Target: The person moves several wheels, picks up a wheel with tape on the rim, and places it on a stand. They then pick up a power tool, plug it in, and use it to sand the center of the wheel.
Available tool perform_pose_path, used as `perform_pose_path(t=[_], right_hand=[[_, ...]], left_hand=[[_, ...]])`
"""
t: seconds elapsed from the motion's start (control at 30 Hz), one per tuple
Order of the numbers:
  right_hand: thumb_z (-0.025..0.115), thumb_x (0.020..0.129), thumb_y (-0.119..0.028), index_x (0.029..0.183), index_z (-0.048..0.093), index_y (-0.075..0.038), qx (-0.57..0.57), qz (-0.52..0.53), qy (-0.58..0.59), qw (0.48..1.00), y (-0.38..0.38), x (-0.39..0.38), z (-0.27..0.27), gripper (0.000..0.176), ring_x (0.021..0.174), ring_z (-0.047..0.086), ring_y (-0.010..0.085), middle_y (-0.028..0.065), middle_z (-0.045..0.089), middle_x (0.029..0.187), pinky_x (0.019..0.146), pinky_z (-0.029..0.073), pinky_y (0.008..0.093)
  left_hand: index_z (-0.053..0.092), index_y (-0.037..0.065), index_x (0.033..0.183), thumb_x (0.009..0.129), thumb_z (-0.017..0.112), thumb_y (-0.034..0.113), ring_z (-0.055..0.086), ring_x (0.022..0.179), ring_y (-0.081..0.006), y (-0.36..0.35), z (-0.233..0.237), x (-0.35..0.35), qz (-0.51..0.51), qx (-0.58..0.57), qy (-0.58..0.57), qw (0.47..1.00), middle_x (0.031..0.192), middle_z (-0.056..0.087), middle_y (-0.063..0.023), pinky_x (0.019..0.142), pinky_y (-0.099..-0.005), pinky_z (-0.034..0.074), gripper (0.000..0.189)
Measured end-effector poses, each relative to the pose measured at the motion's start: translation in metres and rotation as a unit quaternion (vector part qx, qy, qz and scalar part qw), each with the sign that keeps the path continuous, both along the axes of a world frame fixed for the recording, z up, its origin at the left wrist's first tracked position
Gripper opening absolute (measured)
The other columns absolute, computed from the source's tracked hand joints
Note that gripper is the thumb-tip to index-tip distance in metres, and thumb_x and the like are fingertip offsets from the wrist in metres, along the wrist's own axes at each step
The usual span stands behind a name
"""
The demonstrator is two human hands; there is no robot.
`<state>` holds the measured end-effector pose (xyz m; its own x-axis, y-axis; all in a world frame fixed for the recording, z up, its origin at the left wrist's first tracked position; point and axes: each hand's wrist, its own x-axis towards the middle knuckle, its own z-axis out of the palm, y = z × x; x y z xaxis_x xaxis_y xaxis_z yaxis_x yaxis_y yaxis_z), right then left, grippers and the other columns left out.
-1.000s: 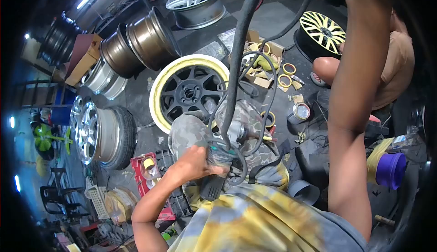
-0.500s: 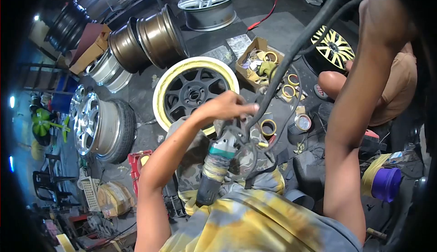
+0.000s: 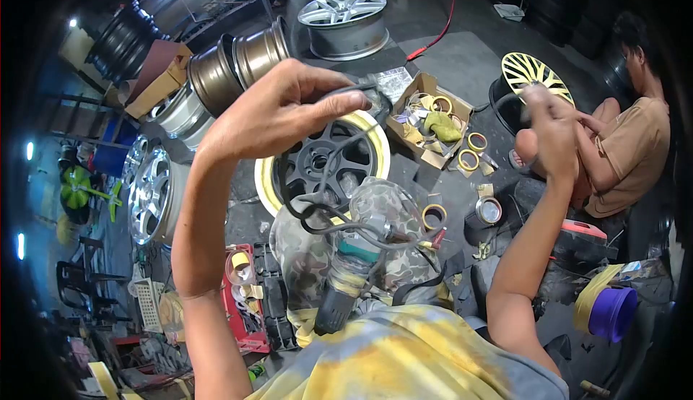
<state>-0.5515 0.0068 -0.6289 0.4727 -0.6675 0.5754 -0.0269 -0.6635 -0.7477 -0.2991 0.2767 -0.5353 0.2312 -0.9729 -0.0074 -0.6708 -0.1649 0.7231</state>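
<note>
Dark floor (image 3: 465, 48) spreads around the person's lap (image 3: 390, 209), where the power tool (image 3: 345, 281) rests under loopy dark cord (image 3: 382, 100) that the left hand (image 3: 289, 107) holds in half-curled fingers, while the right hand (image 3: 552, 136) is too blurry to tell its grip, and a tug might topple the tool.

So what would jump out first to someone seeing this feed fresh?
Likely the black-spoked wheel with its pale yellow lip, lying on the floor beyond the wearer's knees, with the left hand raised large in front, a black cable at its fingertips. Next, the green-and-black power tool across the lap. Then the yellow-spoked wheel before the seated co-worker at upper right.
</note>
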Motion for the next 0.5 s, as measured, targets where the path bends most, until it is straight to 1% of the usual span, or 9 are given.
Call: perform_pose_path(t=[0.03, 0.1, 0.17, 0.23, 0.27, 0.37, 0.4, 0.43, 0.5], right_hand=[[0.062, 0.098, -0.02, 0.07, 0.056, 0.001, -0.004, 0.056, 0.081, 0.995, 0.002, 0.001, -0.009, 0.036, 0.061, 0.038, 0.0034, -0.0054, 0.042, 0.062, 0.053, 0.03, 0.0265], [0.063, 0.097, -0.018, 0.073, 0.055, 0.003, -0.011, 0.103, 0.141, 0.985, 0.021, 0.011, -0.016, 0.032, 0.062, 0.039, 0.0043, -0.0031, 0.043, 0.062, 0.054, 0.032, 0.0278], [0.063, 0.096, -0.017, 0.076, 0.057, 0.004, 0.007, 0.166, 0.141, 0.976, 0.026, 0.02, -0.033, 0.03, 0.063, 0.039, 0.0045, -0.0021, 0.043, 0.062, 0.055, 0.034, 0.0286], [0.062, 0.098, -0.018, 0.077, 0.058, 0.004, 0.094, 0.189, 0.144, 0.967, 0.034, 0.018, -0.038, 0.031, 0.064, 0.039, 0.0043, -0.0018, 0.046, 0.065, 0.055, 0.035, 0.0288], [0.062, 0.098, -0.018, 0.078, 0.058, 0.004, 0.1, 0.187, 0.131, 0.968, 0.034, 0.017, -0.042, 0.03, 0.064, 0.04, 0.0041, -0.0026, 0.047, 0.066, 0.054, 0.034, 0.0285], [0.061, 0.1, -0.019, 0.08, 0.06, 0.003, 0.128, 0.152, 0.076, 0.977, 0.034, 0.014, -0.058, 0.03, 0.062, 0.04, 0.0036, -0.0048, 0.047, 0.066, 0.053, 0.034, 0.0276], [0.061, 0.1, -0.019, 0.08, 0.061, 0.002, 0.153, 0.12, 0.036, 0.98, 0.034, 0.011, -0.06, 0.029, 0.061, 0.039, 0.0033, -0.0062, 0.046, 0.066, 0.053, 0.033, 0.027], [0.061, 0.1, -0.019, 0.08, 0.061, 0.002, 0.155, 0.121, 0.04, 0.98, 0.035, 0.006, -0.059, 0.029, 0.061, 0.039, 0.0033, -0.0062, 0.046, 0.066, 0.053, 0.033, 0.027], [0.061, 0.101, -0.02, 0.078, 0.062, -0.001, 0.23, 0.104, -0.086, 0.964, 0.036, -0.006, -0.05, 0.03, 0.062, 0.037, 0.0026, -0.0081, 0.041, 0.066, 0.053, 0.033, 0.0258]], left_hand=[[0.074, -0.001, 0.109, 0.101, 0.065, 0.034, 0.043, 0.061, -0.0039, -0.003, -0.003, 0.004, -0.014, -0.055, -0.019, 0.998, 0.067, 0.056, 0.0031, 0.051, -0.0253, 0.034, 0.037], [0.075, -0.001, 0.109, 0.1, 0.066, 0.031, 0.045, 0.062, -0.0006, -0.005, 0.012, -0.008, -0.005, -0.109, -0.045, 0.993, 0.074, 0.062, 0.005, 0.051, -0.0196, 0.032, 0.034], [0.075, 0.001, 0.109, 0.103, 0.062, 0.028, 0.035, 0.055, 0.0005, -0.015, 0.01, -0.009, -0.001, -0.231, -0.083, 0.969, 0.064, 0.047, 0.0092, 0.048, -0.0205, 0.024, 0.031], [0.075, -0.001, 0.108, 0.103, 0.063, 0.029, 0.037, 0.055, -0.0002, -0.009, 0.019, -0.01, 0.071, -0.22, -0.002, 0.973, 0.063, 0.05, 0.0073, 0.048, -0.0215, 0.025, 0.033], [0.075, 0.001, 0.107, 0.103, 0.062, 0.03, 0.031, 0.052, 0.0006, -0.014, 0.016, -0.012, 0.092, -0.269, 0.01, 0.959, 0.059, 0.042, 0.0091, 0.047, -0.0207, 0.02, 0.032], [0.075, 0.002, 0.108, 0.103, 0.063, 0.032, 0.031, 0.054, 0.0012, -0.023, 0.02, -0.02, 0.066, -0.364, 0.04, 0.928, 0.061, 0.042, 0.009, 0.047, -0.0199, 0.02, 0.033], [0.075, 0.003, 0.103, 0.102, 0.061, 0.022, 0.038, 0.052, -0.0037, -0.023, 0.03, -0.026, 0.046, -0.354, 0.046, 0.933, 0.061, 0.046, 0.0069, 0.047, -0.0232, 0.027, 0.024], [0.075, 0.003, 0.103, 0.102, 0.061, 0.022, 0.038, 0.052, -0.0037, -0.025, 0.032, -0.029, 0.048, -0.352, 0.049, 0.933, 0.061, 0.046, 0.0069, 0.047, -0.0232, 0.027, 0.024], [0.072, 0.003, 0.111, 0.107, 0.054, 0.034, 0.037, 0.052, -0.0024, -0.031, 0.034, -0.033, 0.035, -0.386, -0.019, 0.921, 0.063, 0.047, 0.006, 0.048, -0.0211, 0.029, 0.037]])
